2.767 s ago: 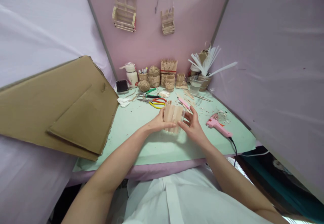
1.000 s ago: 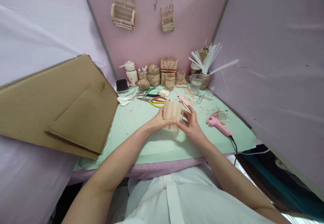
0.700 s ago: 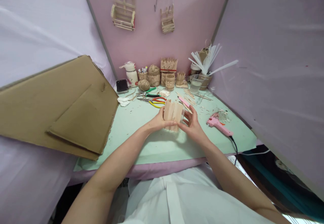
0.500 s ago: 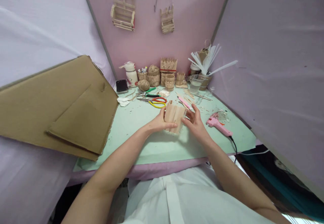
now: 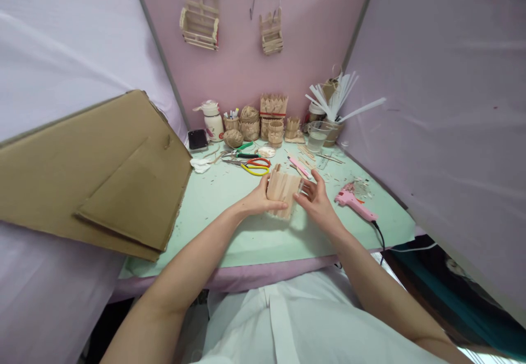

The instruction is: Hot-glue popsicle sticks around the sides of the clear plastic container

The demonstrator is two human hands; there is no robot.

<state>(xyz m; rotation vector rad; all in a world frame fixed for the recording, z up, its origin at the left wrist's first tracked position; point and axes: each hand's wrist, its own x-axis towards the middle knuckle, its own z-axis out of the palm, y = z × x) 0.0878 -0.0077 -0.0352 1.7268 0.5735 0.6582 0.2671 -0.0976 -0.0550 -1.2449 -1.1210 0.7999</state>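
Observation:
Above the table's middle, a small piece made of pale wooden craft sticks (image 5: 283,191) set side by side is held slightly tilted. My left hand (image 5: 261,197) grips its left side, thumb lying across the front face and the fingers hidden behind. At its right edge, my right hand (image 5: 316,198) closes with the thumb on the front and fingertips behind; the forefinger stands raised, free of the wood. Just beyond the piece lie a pink cutter (image 5: 299,166) and red-and-yellow-handled scissors (image 5: 255,170).
A pink glue gun (image 5: 356,205) lies at the right with its cord over the edge. Cardboard sheets (image 5: 123,183) lean at the left. Along the back stand a white bottle (image 5: 212,123), twine balls (image 5: 233,138), stick-covered pots (image 5: 275,134) and a cup of liquid (image 5: 317,138).
The stick piece has tilted very slightly in my hands, and my right thumb has shifted a little on its edge. Everything on the table stays where it was.

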